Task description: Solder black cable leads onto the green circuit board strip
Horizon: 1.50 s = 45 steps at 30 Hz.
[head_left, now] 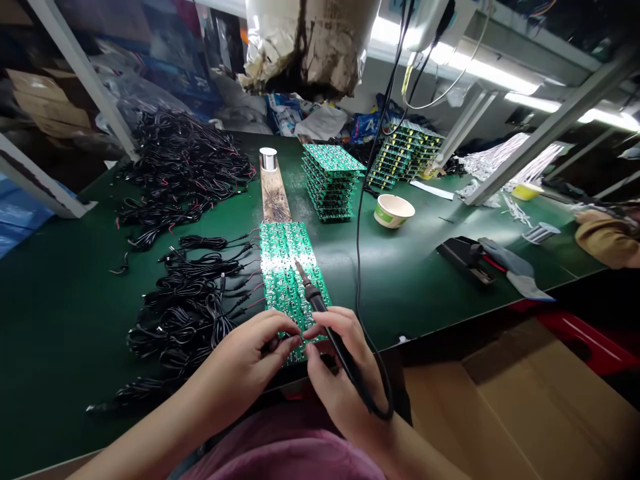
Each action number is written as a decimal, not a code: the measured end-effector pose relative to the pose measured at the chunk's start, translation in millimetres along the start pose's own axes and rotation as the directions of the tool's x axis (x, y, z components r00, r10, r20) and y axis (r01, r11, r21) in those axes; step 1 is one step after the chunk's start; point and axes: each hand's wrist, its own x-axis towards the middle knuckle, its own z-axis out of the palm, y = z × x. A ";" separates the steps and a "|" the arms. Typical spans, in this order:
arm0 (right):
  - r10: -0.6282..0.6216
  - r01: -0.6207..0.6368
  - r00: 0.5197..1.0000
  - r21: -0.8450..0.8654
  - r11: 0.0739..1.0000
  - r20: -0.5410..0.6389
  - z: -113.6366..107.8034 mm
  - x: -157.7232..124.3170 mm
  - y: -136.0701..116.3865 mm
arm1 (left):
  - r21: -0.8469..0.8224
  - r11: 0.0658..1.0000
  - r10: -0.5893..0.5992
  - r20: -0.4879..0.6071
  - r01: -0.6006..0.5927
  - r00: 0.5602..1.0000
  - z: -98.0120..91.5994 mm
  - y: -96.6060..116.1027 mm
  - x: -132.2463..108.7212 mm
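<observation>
1 right hand (340, 373) grips a black soldering iron (320, 303) like a pen, its tip over a green circuit-board panel (293, 280). 1 left hand (245, 360) pinches something too small to tell at the panel's near edge. Black cables (187, 303) lie just left on the green workbench mat (65, 320), and stacked boards (331, 180) stand beyond.

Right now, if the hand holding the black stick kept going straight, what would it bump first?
Probably the green circuit boards on the table. They lie just ahead of the right hand and its soldering iron, though how high the fingers sit is hard to tell.
</observation>
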 end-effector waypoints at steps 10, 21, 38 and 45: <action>0.198 -0.201 0.980 0.223 0.954 0.036 -0.9 0.1 1.5 | -0.001 1.000 -0.001 0.006 0.001 1.000 -0.9 -4.9 -1.6; 0.371 -0.383 0.922 0.416 0.825 0.112 -0.5 4.5 2.8 | -0.224 0.970 -0.087 0.059 0.098 0.994 -0.1 -9.0 -2.2; 0.101 -0.146 0.955 0.146 0.978 0.279 -19.2 5.5 0.2 | 0.206 0.978 -0.050 0.113 0.025 0.992 -0.3 14.4 2.7; 0.096 -0.080 0.976 -0.089 0.993 0.194 -67.7 2.7 10.0 | 0.616 0.788 -0.106 0.123 0.008 0.987 16.1 14.6 10.5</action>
